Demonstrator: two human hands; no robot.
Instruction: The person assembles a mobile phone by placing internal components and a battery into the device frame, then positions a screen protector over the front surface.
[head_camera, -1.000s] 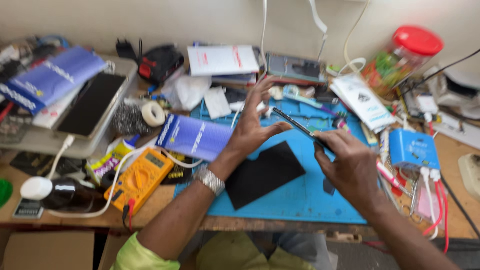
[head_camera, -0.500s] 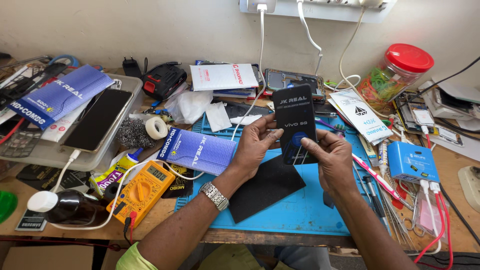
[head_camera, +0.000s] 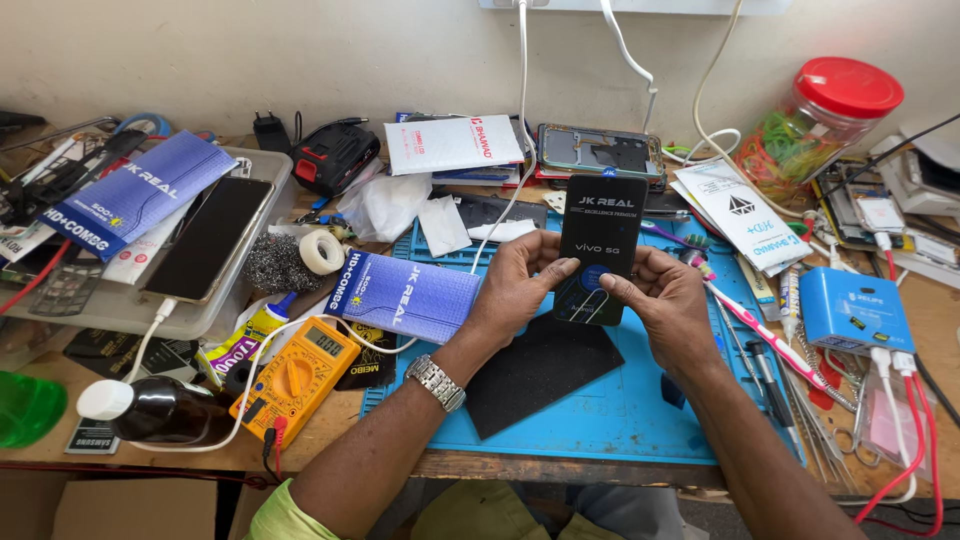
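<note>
Black packet (head_camera: 601, 245), flat and oblong, sits upright between our two hands above the blue mat (head_camera: 640, 410), its printed face turned toward us. Its long axis runs away from us, top end toward the wall, bottom end down at our fingers. Our left hand (head_camera: 515, 285) curls around the lower left edge, thumb pressed on the face near the bottom; our right hand (head_camera: 665, 300) closes on the lower right edge in the same way, thumb tip on the front. Both hands grip the packet at its lower third, so most of its length stands free above the fingers. Neither hand is clearly nearer; they meet it evenly from each side.

Under our hands a black sheet (head_camera: 540, 370) lies on the mat, apart from the packet. Just left of our left hand lies a blue packet (head_camera: 405, 295), and beyond that a yellow meter (head_camera: 295, 375). A phone frame (head_camera: 600, 150) lies behind the packet's top end, near the wall. A jar (head_camera: 820, 120) with a red lid stands well off to the right.
</note>
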